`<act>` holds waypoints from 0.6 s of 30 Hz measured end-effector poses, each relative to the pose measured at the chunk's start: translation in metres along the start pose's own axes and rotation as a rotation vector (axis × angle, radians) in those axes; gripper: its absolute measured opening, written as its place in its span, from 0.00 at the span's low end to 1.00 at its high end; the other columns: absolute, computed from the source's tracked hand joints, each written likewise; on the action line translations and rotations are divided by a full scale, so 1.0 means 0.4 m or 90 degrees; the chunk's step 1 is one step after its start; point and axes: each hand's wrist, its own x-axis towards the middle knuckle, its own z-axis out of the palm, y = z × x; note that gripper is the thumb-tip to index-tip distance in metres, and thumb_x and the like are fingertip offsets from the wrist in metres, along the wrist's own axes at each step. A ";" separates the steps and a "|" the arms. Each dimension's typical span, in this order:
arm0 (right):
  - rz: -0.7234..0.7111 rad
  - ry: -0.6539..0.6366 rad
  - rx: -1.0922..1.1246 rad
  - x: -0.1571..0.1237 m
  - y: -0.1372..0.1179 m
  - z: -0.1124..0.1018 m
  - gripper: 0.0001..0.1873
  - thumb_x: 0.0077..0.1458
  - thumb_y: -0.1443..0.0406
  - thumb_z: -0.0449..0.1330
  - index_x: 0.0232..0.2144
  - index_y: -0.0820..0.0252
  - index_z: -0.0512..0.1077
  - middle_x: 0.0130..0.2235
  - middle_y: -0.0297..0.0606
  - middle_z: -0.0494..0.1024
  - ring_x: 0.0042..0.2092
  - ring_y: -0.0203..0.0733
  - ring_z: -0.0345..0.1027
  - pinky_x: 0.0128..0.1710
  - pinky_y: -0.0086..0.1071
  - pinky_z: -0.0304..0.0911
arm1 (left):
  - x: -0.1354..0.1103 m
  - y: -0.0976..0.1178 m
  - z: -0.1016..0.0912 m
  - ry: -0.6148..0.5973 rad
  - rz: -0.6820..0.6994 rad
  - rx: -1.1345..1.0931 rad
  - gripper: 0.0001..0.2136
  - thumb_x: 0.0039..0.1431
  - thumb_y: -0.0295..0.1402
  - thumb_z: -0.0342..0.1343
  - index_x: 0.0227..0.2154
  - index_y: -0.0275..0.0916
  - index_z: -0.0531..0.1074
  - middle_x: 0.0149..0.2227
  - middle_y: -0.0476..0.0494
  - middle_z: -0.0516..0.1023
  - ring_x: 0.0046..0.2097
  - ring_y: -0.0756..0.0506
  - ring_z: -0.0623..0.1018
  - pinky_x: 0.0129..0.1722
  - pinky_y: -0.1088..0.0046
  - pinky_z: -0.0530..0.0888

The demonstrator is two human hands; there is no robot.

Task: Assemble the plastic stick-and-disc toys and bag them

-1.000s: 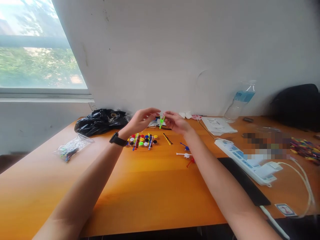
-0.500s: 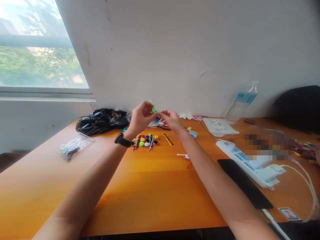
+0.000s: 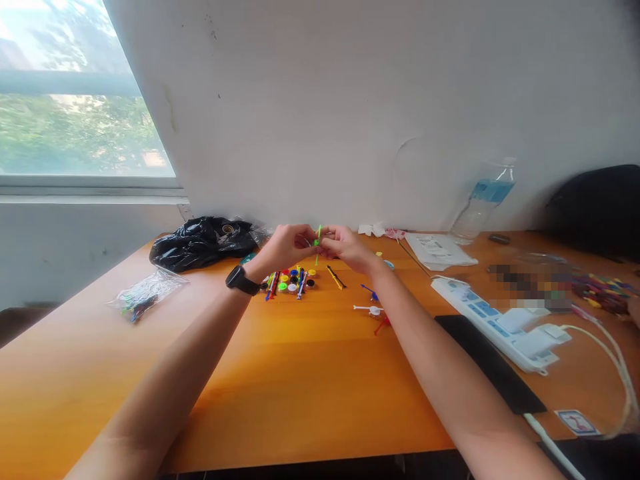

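Observation:
My left hand (image 3: 286,249) and my right hand (image 3: 352,248) meet above the far part of the table, fingers pinched from both sides around a small bright green plastic piece (image 3: 317,244). It has a thin stick, now roughly upright, and a thicker part at its middle; fingertips cover some of it. Beneath the hands lie several coloured round caps (image 3: 293,288) with plastic sticks (image 3: 301,283) beside and between them. A yellow-and-black stick (image 3: 337,277) lies apart to their right. Near my right forearm are a white piece (image 3: 373,311), a blue one (image 3: 370,291) and a red one (image 3: 382,325).
At the left are a black plastic bag (image 3: 203,243) and a clear bag of parts (image 3: 150,293). A power strip (image 3: 493,323), a dark flat device (image 3: 487,363) and cables occupy the right. Farther back stand a bottle (image 3: 480,210) and a white packet (image 3: 440,251).
Both hands have come lower and closer together around the green piece. Its stick has turned from slanted to nearly upright. The blue piece by my right forearm shows more now.

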 end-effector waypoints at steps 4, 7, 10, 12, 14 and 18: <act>0.018 -0.063 -0.039 0.003 0.035 -0.009 0.08 0.52 0.62 0.62 0.34 0.58 0.69 0.26 0.26 0.66 0.25 0.31 0.55 0.26 0.26 0.52 | -0.005 -0.016 0.001 -0.059 -0.012 -0.027 0.10 0.58 0.37 0.66 0.33 0.36 0.75 0.31 0.45 0.83 0.33 0.48 0.82 0.32 0.76 0.75; 0.037 -0.053 -0.175 0.004 0.066 -0.022 0.06 0.58 0.62 0.56 0.37 0.57 0.68 0.28 0.27 0.66 0.27 0.32 0.56 0.28 0.26 0.54 | -0.014 -0.022 0.005 -0.117 -0.032 0.045 0.09 0.52 0.33 0.69 0.29 0.36 0.74 0.26 0.49 0.79 0.28 0.50 0.78 0.26 0.78 0.69; 0.142 -0.043 -0.412 0.003 0.101 -0.044 0.06 0.57 0.65 0.56 0.37 0.58 0.72 0.29 0.30 0.71 0.29 0.34 0.61 0.29 0.26 0.55 | -0.027 -0.024 0.034 -0.225 -0.028 0.084 0.09 0.48 0.31 0.70 0.30 0.36 0.77 0.27 0.48 0.80 0.30 0.48 0.78 0.28 0.77 0.69; 0.211 -0.051 -0.517 0.002 0.122 -0.058 0.03 0.51 0.68 0.62 0.32 0.61 0.73 0.26 0.31 0.71 0.29 0.35 0.62 0.28 0.27 0.53 | -0.038 -0.024 0.070 -0.300 -0.014 0.083 0.07 0.49 0.31 0.70 0.31 0.37 0.80 0.29 0.47 0.81 0.31 0.48 0.79 0.30 0.76 0.70; 0.241 -0.056 -0.548 0.002 0.138 -0.068 0.06 0.46 0.68 0.67 0.27 0.61 0.73 0.24 0.31 0.71 0.28 0.36 0.62 0.27 0.28 0.52 | -0.048 -0.025 0.106 -0.357 -0.001 0.089 0.06 0.49 0.33 0.71 0.29 0.38 0.81 0.28 0.48 0.80 0.32 0.48 0.78 0.30 0.75 0.68; 0.261 -0.059 -0.548 0.005 0.134 -0.088 0.15 0.50 0.59 0.70 0.38 0.60 0.75 0.30 0.34 0.77 0.27 0.35 0.64 0.27 0.29 0.56 | -0.058 -0.037 0.133 -0.399 0.005 0.085 0.06 0.48 0.34 0.72 0.27 0.38 0.82 0.28 0.49 0.80 0.32 0.48 0.76 0.31 0.75 0.66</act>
